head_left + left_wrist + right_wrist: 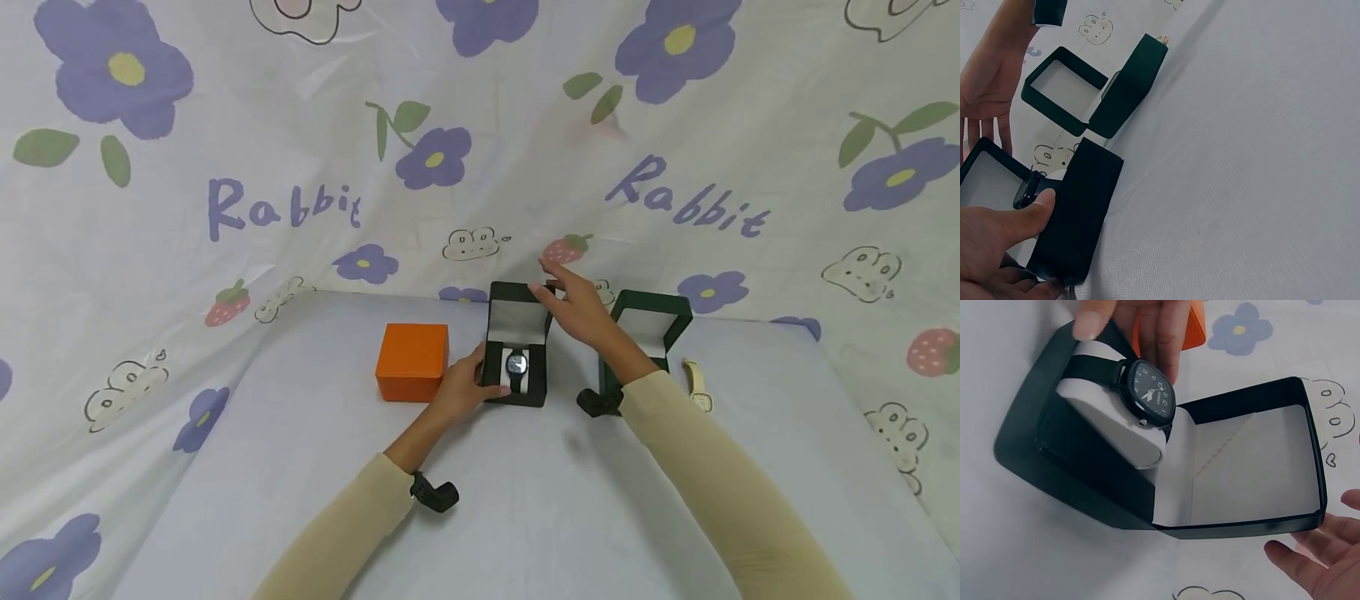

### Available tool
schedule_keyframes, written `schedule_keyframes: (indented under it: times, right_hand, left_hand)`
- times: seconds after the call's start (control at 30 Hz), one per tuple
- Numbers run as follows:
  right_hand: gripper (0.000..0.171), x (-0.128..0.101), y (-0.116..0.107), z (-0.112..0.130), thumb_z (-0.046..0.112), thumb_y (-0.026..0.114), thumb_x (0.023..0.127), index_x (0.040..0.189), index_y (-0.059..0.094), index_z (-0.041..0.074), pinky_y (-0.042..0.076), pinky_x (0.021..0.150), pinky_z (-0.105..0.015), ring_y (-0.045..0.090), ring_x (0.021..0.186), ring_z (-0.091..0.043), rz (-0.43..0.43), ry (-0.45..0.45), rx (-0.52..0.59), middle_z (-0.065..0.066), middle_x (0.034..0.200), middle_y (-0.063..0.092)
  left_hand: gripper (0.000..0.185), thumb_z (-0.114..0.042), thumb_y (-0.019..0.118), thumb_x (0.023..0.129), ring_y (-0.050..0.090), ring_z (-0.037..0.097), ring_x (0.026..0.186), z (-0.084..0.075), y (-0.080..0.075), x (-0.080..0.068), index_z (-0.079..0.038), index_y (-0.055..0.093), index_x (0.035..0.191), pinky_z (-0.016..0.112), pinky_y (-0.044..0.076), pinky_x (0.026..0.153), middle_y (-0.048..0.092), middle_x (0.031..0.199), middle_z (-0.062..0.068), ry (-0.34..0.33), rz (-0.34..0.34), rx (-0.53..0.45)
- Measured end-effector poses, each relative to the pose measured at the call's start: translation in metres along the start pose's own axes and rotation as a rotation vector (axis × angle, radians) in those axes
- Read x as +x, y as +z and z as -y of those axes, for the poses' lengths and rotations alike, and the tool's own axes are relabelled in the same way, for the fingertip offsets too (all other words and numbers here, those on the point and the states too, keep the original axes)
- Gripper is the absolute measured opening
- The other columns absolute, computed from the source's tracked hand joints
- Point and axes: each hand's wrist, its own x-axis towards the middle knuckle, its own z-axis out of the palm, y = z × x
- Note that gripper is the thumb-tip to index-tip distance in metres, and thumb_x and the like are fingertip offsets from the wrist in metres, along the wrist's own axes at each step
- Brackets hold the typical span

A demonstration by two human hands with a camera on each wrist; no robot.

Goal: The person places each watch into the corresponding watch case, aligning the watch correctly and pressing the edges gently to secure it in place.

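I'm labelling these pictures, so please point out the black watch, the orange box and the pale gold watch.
Black watch [1149, 395]: right wrist view, on its dial.
Orange box [413, 357]: head view, on its top.
Pale gold watch [697, 381]: head view, on its strap.

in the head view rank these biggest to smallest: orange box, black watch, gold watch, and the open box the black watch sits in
1. Open box, counting its raised lid
2. Orange box
3. Black watch and gold watch: too alike to rank
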Motion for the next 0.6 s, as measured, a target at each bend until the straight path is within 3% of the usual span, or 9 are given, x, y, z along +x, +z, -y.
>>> schedule_keyframes:
  times: [0.2, 0.6]
  right_hand:
    - [0.065, 0.005, 0.003, 0.002, 0.045, 0.051, 0.106, 0.158, 0.036, 0.009, 0.041, 0.112, -0.056, 0.042, 0.142, -0.039, 0.041, 0.036, -0.018, -0.016, 0.159, 0.040]
    - [0.054, 0.010, 0.010, -0.005, 0.040, 0.054, 0.105, 0.147, 0.052, 0.005, 0.039, 0.113, -0.055, 0.045, 0.139, -0.036, 0.059, 0.049, -0.068, -0.017, 0.149, 0.052]
  left_hand:
    - [0.097, -0.023, 0.087, 0.082, 0.038, 0.026, 0.146, 0.002, 0.000, 0.003, 0.000, 0.030, 0.157, 0.042, 0.033, 0.119, 0.039, 0.158, 0.012, -0.001, -0.007, 0.040]
    - [0.095, -0.021, 0.089, 0.080, 0.047, 0.030, 0.140, 0.003, -0.001, 0.003, 0.002, 0.035, 0.154, 0.042, 0.042, 0.113, 0.042, 0.155, 0.016, -0.020, -0.011, -0.003]
